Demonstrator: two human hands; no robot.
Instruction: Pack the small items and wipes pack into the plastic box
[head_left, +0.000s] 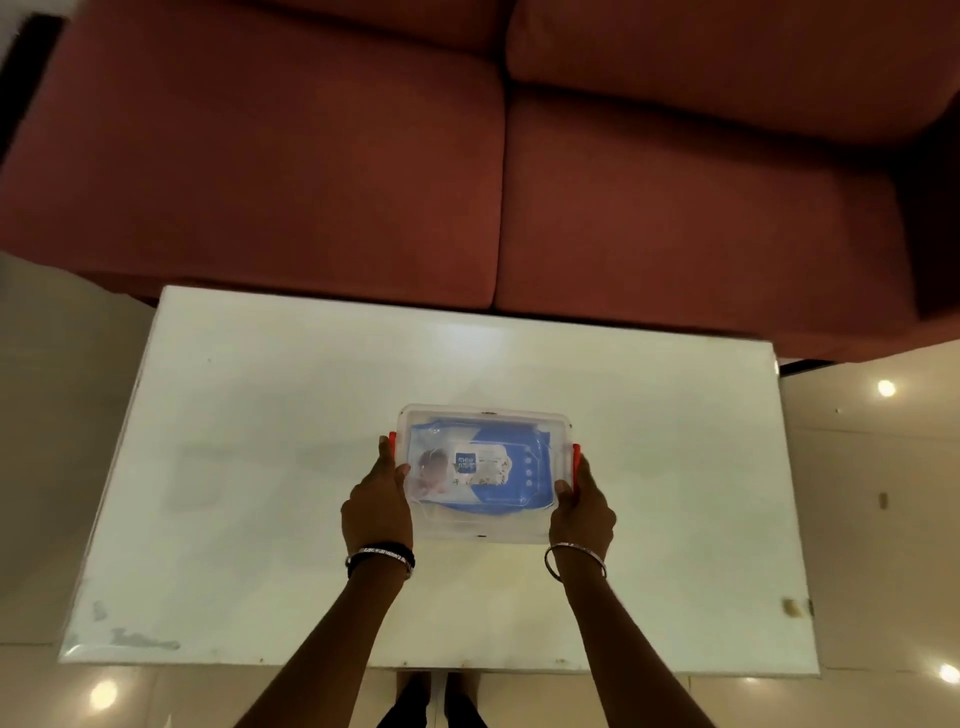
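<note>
Holding the plastic box (483, 525) by its two short sides, I have my left hand (378, 512) at nine o'clock and my right hand (583, 512) at three o'clock, each one closed around a side with the thumb resting on top of the clear lid (485, 415). My fingers sit right against the red latches (393, 446), which I judge are the reason for this grip: pressing there would seat the lid and snap it fast.

The box rests near the middle of the white counter (260, 467), a little toward my edge, so I can bear down on it from above. Through the lid I see the blue wipes pack (480, 462) lying flat, label up, filling most of the inside. Lying flat lets the lid close over it. Any small items must be underneath or hidden, as I cannot make them out.

Beyond the counter, at twelve o'clock, stands a red sofa (467, 156). Packing looks nearly done; what seems left is securing both latches evenly, so one side does not pop up.
</note>
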